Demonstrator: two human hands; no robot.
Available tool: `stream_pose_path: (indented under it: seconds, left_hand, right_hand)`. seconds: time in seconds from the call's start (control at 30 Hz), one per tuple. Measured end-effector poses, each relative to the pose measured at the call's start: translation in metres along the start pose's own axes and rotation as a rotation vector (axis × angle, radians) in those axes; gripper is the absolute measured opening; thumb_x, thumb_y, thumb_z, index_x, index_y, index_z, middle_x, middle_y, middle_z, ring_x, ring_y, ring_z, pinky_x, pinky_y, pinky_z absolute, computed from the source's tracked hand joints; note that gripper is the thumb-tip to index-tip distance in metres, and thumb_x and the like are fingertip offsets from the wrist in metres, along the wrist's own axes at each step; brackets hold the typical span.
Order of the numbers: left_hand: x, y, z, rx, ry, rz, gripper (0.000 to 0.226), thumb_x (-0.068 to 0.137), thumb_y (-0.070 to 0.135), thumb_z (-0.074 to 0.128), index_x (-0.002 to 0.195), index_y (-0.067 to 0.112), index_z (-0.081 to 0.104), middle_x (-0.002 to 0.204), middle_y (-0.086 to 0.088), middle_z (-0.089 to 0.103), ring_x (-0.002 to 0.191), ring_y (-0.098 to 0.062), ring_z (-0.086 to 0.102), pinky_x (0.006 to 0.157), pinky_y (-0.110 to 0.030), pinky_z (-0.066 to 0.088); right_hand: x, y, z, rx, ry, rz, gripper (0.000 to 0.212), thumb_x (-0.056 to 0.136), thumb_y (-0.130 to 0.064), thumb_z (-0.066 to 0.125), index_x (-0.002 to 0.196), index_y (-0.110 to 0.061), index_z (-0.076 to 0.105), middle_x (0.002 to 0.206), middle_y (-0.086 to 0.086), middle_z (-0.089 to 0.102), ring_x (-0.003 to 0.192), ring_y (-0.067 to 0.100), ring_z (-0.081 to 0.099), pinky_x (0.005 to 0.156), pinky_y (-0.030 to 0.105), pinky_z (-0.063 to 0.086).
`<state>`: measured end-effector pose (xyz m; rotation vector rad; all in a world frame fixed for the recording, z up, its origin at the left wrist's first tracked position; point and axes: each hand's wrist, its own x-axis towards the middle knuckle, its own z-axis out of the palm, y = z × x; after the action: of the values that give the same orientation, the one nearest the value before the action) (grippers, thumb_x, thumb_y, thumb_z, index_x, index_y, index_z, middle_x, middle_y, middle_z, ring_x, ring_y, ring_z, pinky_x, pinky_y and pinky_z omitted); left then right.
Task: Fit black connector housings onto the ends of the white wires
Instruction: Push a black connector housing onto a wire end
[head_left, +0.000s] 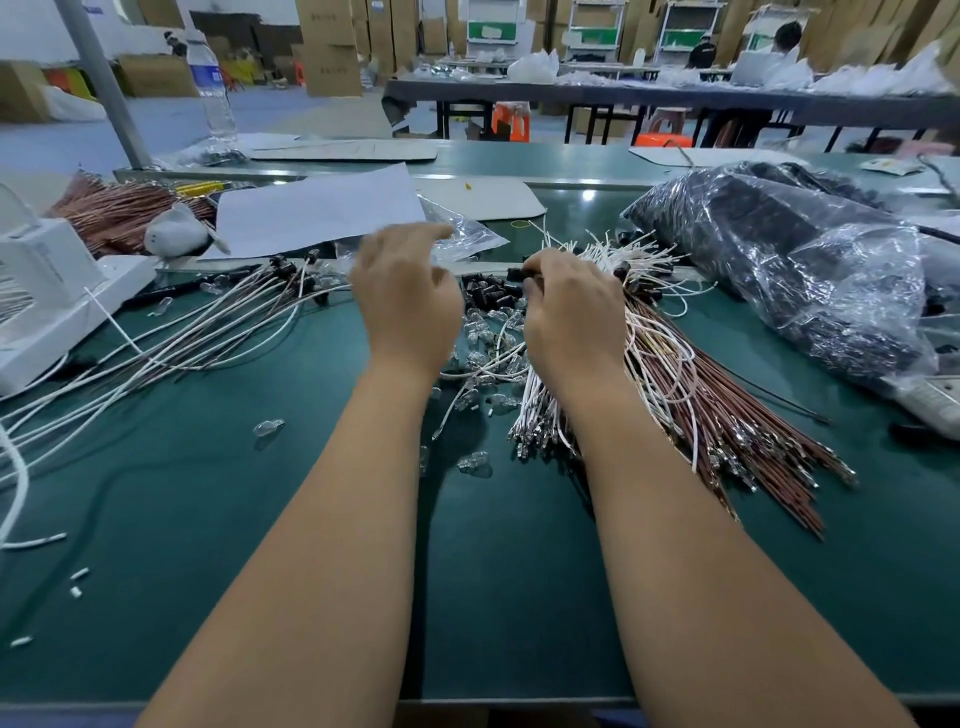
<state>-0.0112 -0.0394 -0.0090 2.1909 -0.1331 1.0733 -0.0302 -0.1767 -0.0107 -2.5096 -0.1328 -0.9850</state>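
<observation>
Your left hand (405, 301) and right hand (571, 317) were bare, without gloves, rings or watch; both forearms were uncovered, no sleeves showing.

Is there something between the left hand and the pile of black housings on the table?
Nothing visible: the left hand hovers beside the black housings, with only bare green table between them.

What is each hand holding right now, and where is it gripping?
The right hand pinches a black connector housing at its near end with the fingertips. The left hand holds nothing; its fingers are loosely spread above the table.
</observation>
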Motion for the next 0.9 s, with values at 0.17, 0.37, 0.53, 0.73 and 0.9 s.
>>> stream_pose_path:
  seconds: [0.17, 0.37, 0.53, 0.73, 0.9]
  left_hand:
    - [-0.009, 0.008, 0.009, -0.025, -0.199, 0.169, 0.027, 0.091, 0.006, 0.051, 0.106, 0.012, 0.073, 0.099, -0.007, 0.073, 0.097, -0.028, 0.058, 0.086, -0.033, 0.040]
    - [0.000, -0.014, 0.000, 0.168, -0.029, -0.168, 0.030, 0.095, 0.007, 0.045, 0.107, 0.016, 0.071, 0.099, -0.005, 0.070, 0.098, -0.024, 0.052, 0.079, -0.033, 0.031]
    - [-0.004, -0.004, 0.000, 0.085, -0.079, 0.007, 0.038, 0.087, -0.001, 0.048, 0.113, 0.016, 0.069, 0.109, -0.005, 0.070, 0.107, -0.027, 0.054, 0.094, -0.040, 0.039]
    - [-0.007, 0.012, 0.012, -0.059, -0.236, 0.156, 0.027, 0.092, 0.003, 0.050, 0.106, 0.011, 0.071, 0.102, -0.008, 0.071, 0.096, -0.027, 0.059, 0.081, -0.033, 0.044]
    - [-0.001, -0.009, 0.007, 0.026, -0.163, -0.118, 0.031, 0.093, 0.000, 0.042, 0.106, 0.009, 0.070, 0.097, -0.011, 0.071, 0.081, -0.023, 0.058, 0.066, -0.029, 0.038]
  right_hand:
    - [-0.001, -0.003, 0.000, 0.083, -0.030, -0.005, 0.016, 0.097, -0.014, 0.049, 0.108, -0.012, 0.060, 0.099, 0.002, 0.064, 0.085, 0.016, 0.051, 0.077, 0.028, 0.033]
    - [0.001, 0.007, -0.001, 0.083, -0.068, 0.182, 0.016, 0.098, -0.007, 0.047, 0.108, -0.012, 0.058, 0.080, -0.007, 0.055, 0.064, 0.011, 0.049, 0.048, 0.022, 0.027]
    - [0.001, 0.001, -0.001, 0.141, -0.148, 0.117, 0.014, 0.098, -0.010, 0.047, 0.107, -0.012, 0.058, 0.078, -0.004, 0.058, 0.068, 0.015, 0.054, 0.054, 0.029, 0.038]
    - [0.000, -0.004, -0.003, 0.140, -0.175, 0.063, 0.012, 0.099, -0.018, 0.047, 0.106, -0.017, 0.056, 0.082, -0.002, 0.060, 0.071, 0.021, 0.055, 0.057, 0.031, 0.042]
    - [0.003, 0.008, -0.003, 0.055, -0.127, 0.198, 0.016, 0.097, -0.008, 0.048, 0.106, -0.016, 0.059, 0.066, -0.019, 0.043, 0.058, 0.002, 0.044, 0.047, 0.023, 0.026]
